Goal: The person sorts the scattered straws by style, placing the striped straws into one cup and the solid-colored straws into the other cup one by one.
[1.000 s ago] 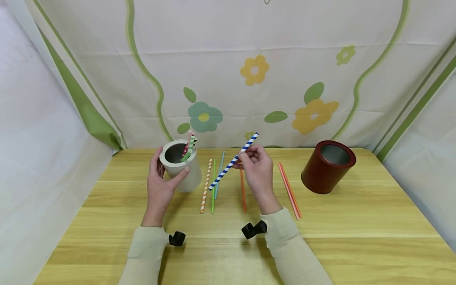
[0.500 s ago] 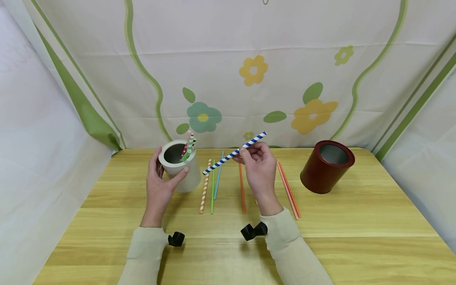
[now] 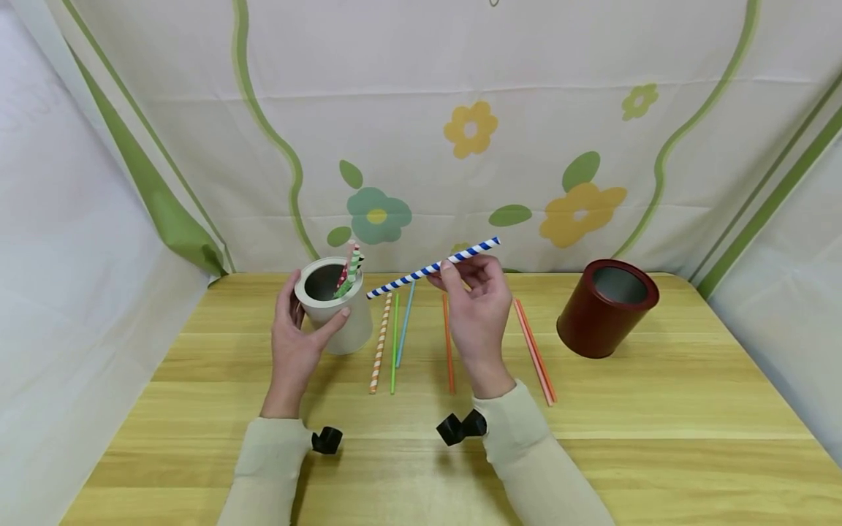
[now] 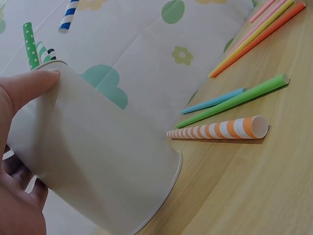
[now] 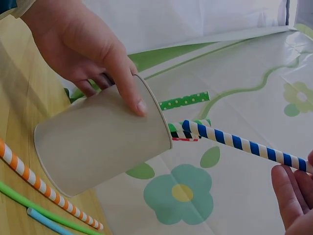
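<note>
My left hand (image 3: 299, 351) grips a white can (image 3: 347, 325) at the left of the table, thumb on its near side and fingers round the far side. Several patterned paper straws (image 3: 351, 274) lean inside the can, their tops above the rim; a green dotted straw (image 5: 185, 101) shows clearly in the right wrist view. Between thumb and fingers, my right hand (image 3: 479, 314) pinches a blue-and-white striped paper straw (image 3: 421, 272). It is held slanted above the table, its lower left end close beside the can's rim.
On the table between the hands lie an orange-striped straw (image 3: 380, 347), a green straw (image 3: 395, 351), a blue straw (image 3: 406, 329) and an orange straw (image 3: 449, 351). Pink and orange straws (image 3: 536, 354) lie right of my right hand. A dark red can (image 3: 601, 314) stands further right. A flowered curtain (image 3: 421, 146) hangs behind.
The striped straw has swung from steep to nearly level, its left end rising and moving left toward the white can's rim. My left hand and the can have stayed in place.
</note>
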Action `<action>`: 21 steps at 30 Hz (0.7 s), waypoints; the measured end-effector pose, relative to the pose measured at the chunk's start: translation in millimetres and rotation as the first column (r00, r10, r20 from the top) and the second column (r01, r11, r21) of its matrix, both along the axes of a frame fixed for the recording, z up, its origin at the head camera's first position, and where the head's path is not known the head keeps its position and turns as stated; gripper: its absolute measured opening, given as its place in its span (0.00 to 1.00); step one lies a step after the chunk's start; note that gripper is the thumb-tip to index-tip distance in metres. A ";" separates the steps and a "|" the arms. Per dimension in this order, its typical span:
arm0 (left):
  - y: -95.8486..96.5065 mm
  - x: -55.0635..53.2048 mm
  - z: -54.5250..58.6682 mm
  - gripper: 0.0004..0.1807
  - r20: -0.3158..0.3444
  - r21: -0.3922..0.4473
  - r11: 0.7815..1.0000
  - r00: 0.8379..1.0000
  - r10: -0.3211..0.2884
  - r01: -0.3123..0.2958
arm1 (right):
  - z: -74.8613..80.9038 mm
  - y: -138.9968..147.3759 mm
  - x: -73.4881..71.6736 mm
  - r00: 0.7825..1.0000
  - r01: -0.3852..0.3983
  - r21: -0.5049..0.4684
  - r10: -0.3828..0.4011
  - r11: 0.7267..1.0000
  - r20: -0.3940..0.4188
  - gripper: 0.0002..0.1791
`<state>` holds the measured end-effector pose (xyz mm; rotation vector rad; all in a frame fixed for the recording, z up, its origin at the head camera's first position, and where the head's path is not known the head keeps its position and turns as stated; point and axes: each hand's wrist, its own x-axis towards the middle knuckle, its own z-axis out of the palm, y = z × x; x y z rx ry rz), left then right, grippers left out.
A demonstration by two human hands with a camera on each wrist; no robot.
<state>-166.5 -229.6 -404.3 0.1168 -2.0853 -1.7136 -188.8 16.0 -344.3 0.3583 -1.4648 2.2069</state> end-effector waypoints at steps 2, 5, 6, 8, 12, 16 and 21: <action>-0.2 -0.1 -0.1 0.55 -0.003 -0.003 1.000 1.000 0.000 0.000 | 1.8 -5.0 -0.9 1.000 -0.006 0.009 0.006 1.000 -0.009 0.09; -0.4 -0.6 -0.4 0.55 -0.012 -0.003 1.000 1.000 -0.001 0.001 | 4.0 -12.5 -2.5 1.000 -0.016 0.033 0.017 0.999 -0.020 0.10; -0.3 -0.6 -0.6 0.55 -0.013 -0.002 1.000 1.000 -0.002 0.001 | 4.5 -14.9 -3.2 1.000 -0.020 0.044 0.020 0.999 -0.019 0.10; 0.0 -1.2 -0.8 0.56 -0.019 0.001 1.000 1.000 -0.003 0.003 | 6.3 -18.9 -4.3 0.999 -0.027 0.066 0.029 0.997 -0.024 0.09; 0.1 -1.7 -1.3 0.55 -0.025 0.002 1.000 1.000 -0.002 0.002 | 9.8 -26.6 -6.1 0.999 -0.046 0.119 0.048 0.992 -0.017 0.09; 0.0 -1.4 -1.2 0.55 -0.022 -0.008 1.000 1.000 -0.002 0.001 | 10.8 -33.7 -8.3 0.998 -0.059 0.159 0.061 0.985 -0.002 0.09; -0.3 -0.9 -1.0 0.55 -0.014 -0.013 1.000 1.000 -0.004 0.004 | 10.8 -41.0 -11.5 0.998 -0.063 0.220 0.058 0.974 0.030 0.08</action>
